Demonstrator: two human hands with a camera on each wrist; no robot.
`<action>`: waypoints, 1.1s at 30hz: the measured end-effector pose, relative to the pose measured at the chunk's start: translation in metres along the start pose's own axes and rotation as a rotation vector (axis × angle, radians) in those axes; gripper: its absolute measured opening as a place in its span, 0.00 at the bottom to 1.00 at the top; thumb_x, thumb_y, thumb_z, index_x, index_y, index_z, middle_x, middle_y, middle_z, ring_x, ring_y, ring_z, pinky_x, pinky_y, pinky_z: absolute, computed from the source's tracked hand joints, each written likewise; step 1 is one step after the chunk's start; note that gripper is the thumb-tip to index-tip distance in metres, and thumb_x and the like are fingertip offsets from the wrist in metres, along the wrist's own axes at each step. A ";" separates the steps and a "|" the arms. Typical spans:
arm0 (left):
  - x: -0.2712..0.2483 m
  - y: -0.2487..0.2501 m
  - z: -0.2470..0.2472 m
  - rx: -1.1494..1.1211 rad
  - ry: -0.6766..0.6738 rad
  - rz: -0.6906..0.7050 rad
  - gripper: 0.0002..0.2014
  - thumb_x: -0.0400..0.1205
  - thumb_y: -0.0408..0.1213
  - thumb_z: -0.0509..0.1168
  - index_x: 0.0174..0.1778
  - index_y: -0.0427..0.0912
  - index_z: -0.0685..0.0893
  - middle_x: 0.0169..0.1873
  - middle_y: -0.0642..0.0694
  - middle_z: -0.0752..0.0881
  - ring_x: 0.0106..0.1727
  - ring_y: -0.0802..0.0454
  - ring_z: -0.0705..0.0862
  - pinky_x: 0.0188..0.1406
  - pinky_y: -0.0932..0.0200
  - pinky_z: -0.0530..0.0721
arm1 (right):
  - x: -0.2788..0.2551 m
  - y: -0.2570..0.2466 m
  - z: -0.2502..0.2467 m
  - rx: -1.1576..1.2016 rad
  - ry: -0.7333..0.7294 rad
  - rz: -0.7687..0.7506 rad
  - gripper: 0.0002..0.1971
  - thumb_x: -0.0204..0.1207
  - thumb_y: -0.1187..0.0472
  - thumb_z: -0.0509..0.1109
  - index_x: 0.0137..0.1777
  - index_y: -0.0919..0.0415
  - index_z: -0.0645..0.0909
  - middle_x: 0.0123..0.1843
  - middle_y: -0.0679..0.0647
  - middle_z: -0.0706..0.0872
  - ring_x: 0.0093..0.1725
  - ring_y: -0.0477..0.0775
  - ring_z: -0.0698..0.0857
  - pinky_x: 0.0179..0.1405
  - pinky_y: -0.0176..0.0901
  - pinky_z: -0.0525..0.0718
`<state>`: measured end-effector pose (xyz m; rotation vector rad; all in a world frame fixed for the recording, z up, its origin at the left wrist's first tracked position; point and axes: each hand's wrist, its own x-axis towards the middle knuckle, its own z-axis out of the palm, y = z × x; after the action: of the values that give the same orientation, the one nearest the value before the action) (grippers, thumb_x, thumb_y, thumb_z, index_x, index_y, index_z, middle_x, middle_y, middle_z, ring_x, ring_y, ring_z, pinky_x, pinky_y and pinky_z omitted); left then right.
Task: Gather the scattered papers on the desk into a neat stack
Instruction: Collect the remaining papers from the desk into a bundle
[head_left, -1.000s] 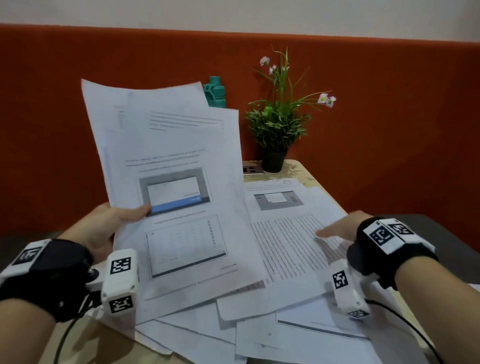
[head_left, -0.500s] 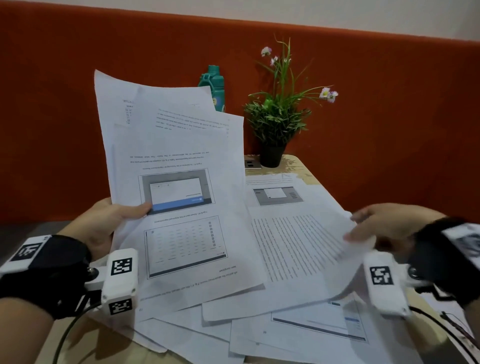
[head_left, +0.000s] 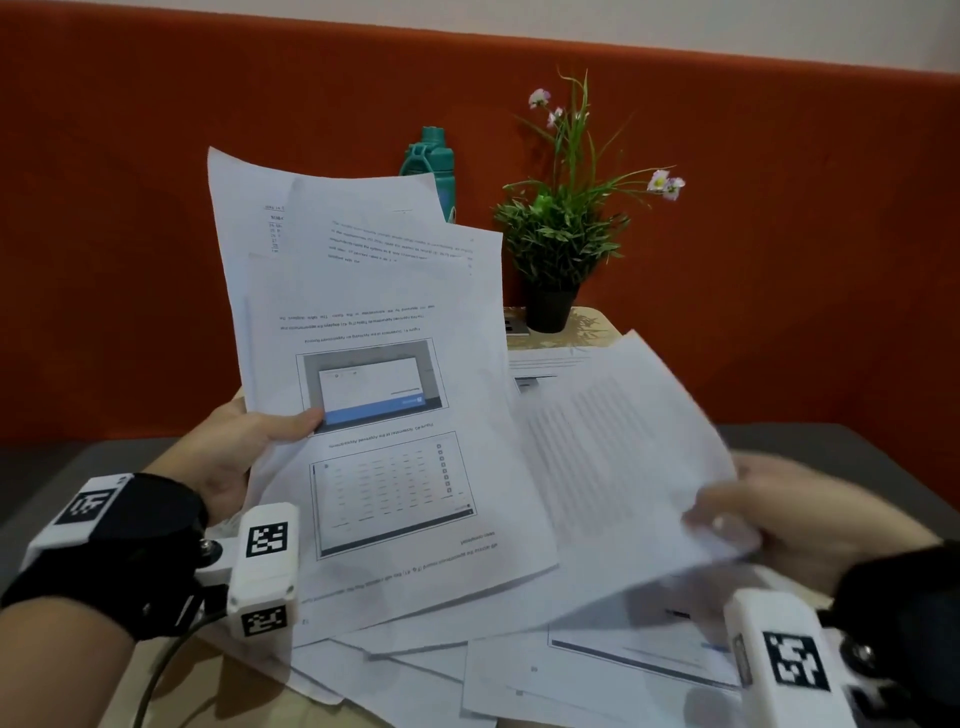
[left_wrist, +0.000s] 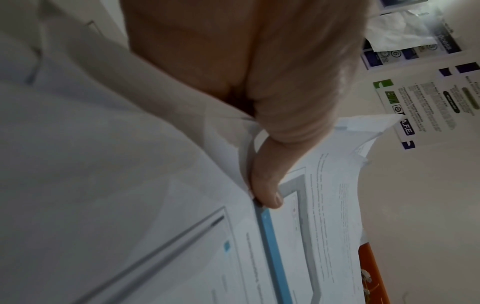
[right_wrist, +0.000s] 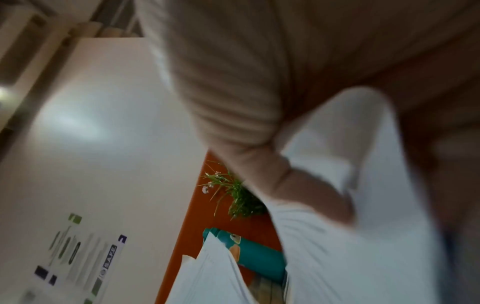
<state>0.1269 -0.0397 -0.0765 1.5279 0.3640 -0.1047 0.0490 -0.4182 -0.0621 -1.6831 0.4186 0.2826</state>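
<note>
My left hand (head_left: 249, 447) grips a sheaf of printed sheets (head_left: 374, 374) raised nearly upright above the desk, thumb on the front page beside a blue-barred figure. The left wrist view shows that thumb (left_wrist: 267, 185) pressed on the same sheaf (left_wrist: 311, 236). My right hand (head_left: 769, 514), blurred, pinches the near right corner of a text-covered sheet (head_left: 618, 457) lifted off the desk and tilted toward the sheaf. The right wrist view has this sheet (right_wrist: 350, 246) folded over the thumb (right_wrist: 298, 185). Several loose papers (head_left: 467, 670) lie overlapped on the desk.
A potted plant (head_left: 561, 244) and a teal bottle (head_left: 434, 166) stand at the desk's far edge against an orange wall panel (head_left: 779, 234). A small grey device (head_left: 515, 326) sits beside the pot. Bare wood desk (head_left: 176, 691) shows at front left.
My right hand went from resting on the text sheet to pinching its edge and lifting it off the desk. My left hand raised the sheaf slightly.
</note>
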 end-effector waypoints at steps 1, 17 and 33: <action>0.000 0.000 0.000 0.004 0.001 0.005 0.26 0.75 0.29 0.72 0.71 0.39 0.77 0.62 0.37 0.86 0.65 0.34 0.82 0.70 0.35 0.75 | 0.009 -0.006 -0.004 0.045 0.176 -0.052 0.22 0.70 0.81 0.66 0.65 0.70 0.79 0.58 0.72 0.88 0.50 0.69 0.87 0.45 0.57 0.86; 0.003 0.004 -0.001 0.075 -0.013 0.009 0.37 0.60 0.36 0.77 0.68 0.41 0.79 0.59 0.38 0.88 0.61 0.36 0.84 0.65 0.35 0.79 | 0.128 -0.072 -0.004 -0.660 0.350 -0.147 0.15 0.83 0.66 0.59 0.65 0.66 0.82 0.59 0.64 0.86 0.57 0.66 0.85 0.53 0.51 0.82; 0.004 -0.004 0.007 0.088 -0.028 0.020 0.21 0.75 0.29 0.72 0.66 0.38 0.81 0.58 0.37 0.88 0.61 0.36 0.84 0.61 0.40 0.82 | 0.143 -0.054 0.005 -1.047 0.100 0.189 0.21 0.63 0.41 0.81 0.32 0.57 0.78 0.37 0.54 0.83 0.46 0.60 0.84 0.60 0.52 0.83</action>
<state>0.1306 -0.0459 -0.0818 1.6152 0.3256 -0.1280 0.2013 -0.4232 -0.0739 -2.6905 0.5505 0.6290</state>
